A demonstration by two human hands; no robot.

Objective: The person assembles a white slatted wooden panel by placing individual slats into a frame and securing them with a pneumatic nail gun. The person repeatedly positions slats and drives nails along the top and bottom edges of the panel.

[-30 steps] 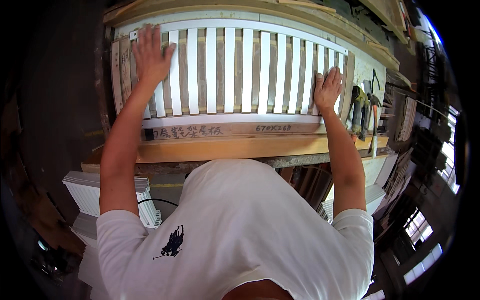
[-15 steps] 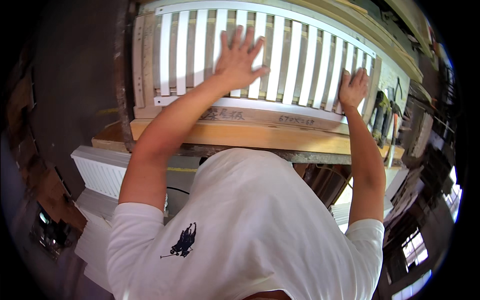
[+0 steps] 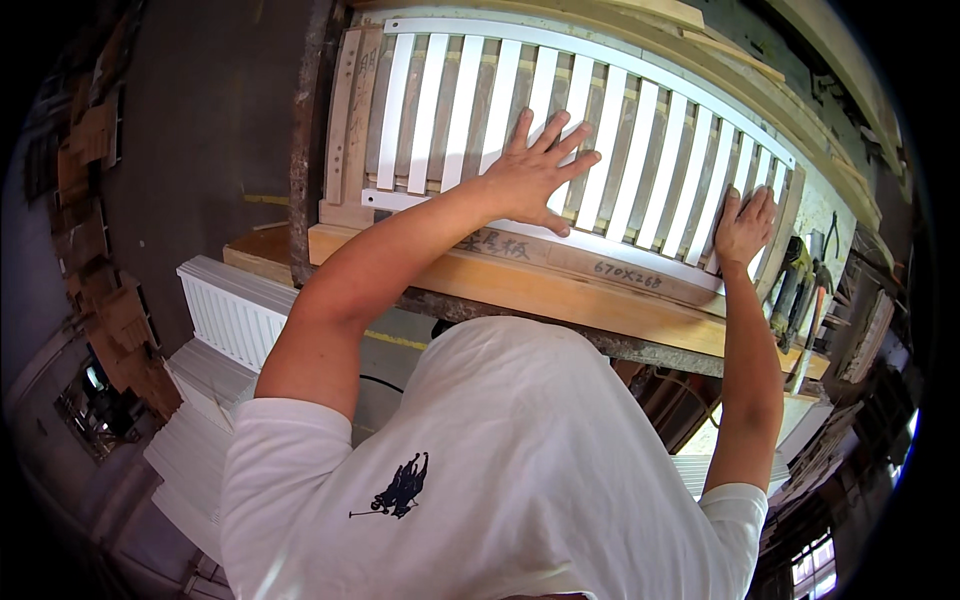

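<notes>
A white slatted panel [image 3: 612, 155], with long rails joined by several crosswise slats, lies in a wooden frame jig [image 3: 345, 120] on a workbench. My left hand [image 3: 530, 178] rests on the slats around the middle, its fingers spread and the thumb by the near rail. Close to the panel's right end, my right hand [image 3: 745, 228] lies over the last slats with its fingers stretched out. Neither hand grips anything. The panel's near rail is partly hidden by my hands.
Hand tools [image 3: 792, 275], one with an orange handle, lie right of the jig. A yellowish wooden strip [image 3: 480, 275] runs along the bench's near edge. White slatted panels [image 3: 235, 310] are stacked low on the left. Wooden strips [image 3: 735, 55] lie behind the jig.
My left hand has slid toward the near rail and slightly right over the slats. My right hand stays near the panel's right end. The whole view has shifted.
</notes>
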